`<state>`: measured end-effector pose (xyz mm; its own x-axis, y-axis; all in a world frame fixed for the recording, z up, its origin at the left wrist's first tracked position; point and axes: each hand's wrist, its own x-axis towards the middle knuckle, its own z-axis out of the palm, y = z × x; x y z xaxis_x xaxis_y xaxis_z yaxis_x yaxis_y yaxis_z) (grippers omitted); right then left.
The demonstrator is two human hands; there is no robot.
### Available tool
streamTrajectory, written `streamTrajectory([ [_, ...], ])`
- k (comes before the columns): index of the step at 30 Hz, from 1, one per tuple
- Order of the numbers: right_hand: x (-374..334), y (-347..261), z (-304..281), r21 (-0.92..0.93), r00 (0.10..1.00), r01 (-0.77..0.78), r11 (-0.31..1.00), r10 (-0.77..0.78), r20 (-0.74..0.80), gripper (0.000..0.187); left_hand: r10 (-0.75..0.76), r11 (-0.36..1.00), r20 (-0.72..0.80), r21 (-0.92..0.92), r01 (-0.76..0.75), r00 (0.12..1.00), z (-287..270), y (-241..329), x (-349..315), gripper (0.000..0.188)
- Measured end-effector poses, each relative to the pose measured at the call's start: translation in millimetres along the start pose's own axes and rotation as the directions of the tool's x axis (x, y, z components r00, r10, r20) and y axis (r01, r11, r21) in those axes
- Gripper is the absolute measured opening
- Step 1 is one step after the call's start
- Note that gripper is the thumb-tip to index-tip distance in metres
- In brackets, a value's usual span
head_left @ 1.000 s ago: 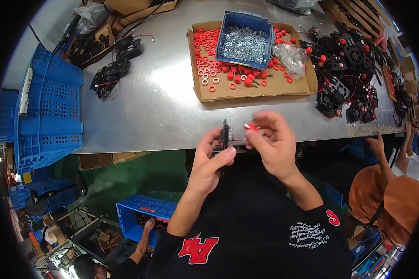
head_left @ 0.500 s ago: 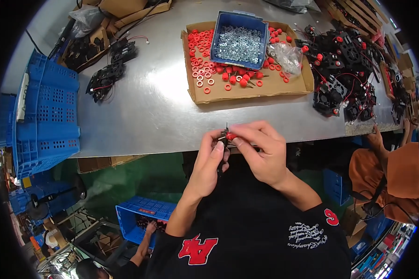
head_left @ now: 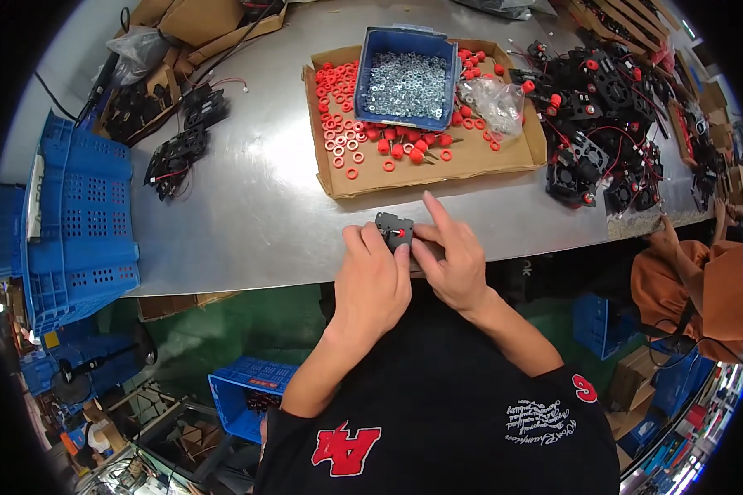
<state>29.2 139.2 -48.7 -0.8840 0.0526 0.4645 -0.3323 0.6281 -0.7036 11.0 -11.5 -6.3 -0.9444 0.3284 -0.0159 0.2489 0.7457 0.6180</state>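
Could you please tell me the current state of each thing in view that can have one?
Small dark square part with a red knob: held in both hands at the table edge.
Left hand: gripping the part.
Right hand: pinching the part.
Blue plastic bin: full of silvery fasteners.
Flat cardboard tray: open, strewn with red pieces.

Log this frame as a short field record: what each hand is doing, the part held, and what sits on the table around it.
left hand: grips the small dark square plastic part from its left side
right hand: fingers on the same part's right side, index finger raised
held part: at the near table edge, a red piece at its centre
surface: grey metal table
behind hands: flat cardboard tray with red rings and red knobs, blue bin of silver washers
right: pile of black wired parts
left: blue plastic crates
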Motion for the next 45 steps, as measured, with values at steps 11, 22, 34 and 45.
streamTrajectory([
  [11, -8.1, 2.8, 8.3, -0.189, 0.993, 0.076, 0.979, -0.092, -0.076, 0.062, 0.035, 0.988, 0.006, 0.153, -0.035, 0.999, 8.2, 7.9, -2.1, 0.049],
  [22, -1.9, 3.6, -6.6, -0.145, 0.999, 0.040, 0.989, -0.036, 0.030, 0.051, -0.062, 0.945, 0.033, 0.324, 0.048, 0.998, 2.8, 16.5, 0.3, 0.042],
  [34, 125.3, 56.2, -46.0, -0.315, 0.880, -0.265, 0.911, 0.362, 0.308, 0.025, -0.010, 0.962, 0.056, 0.273, -0.005, 0.998, 2.2, 8.3, 1.8, 0.040],
  [45, 78.4, -1.0, -59.8, 0.139, 0.863, -0.173, 0.975, 0.082, 0.498, 0.015, 0.045, 0.953, 0.055, 0.298, -0.059, 0.997, -0.5, 4.1, 3.5, 0.039],
])
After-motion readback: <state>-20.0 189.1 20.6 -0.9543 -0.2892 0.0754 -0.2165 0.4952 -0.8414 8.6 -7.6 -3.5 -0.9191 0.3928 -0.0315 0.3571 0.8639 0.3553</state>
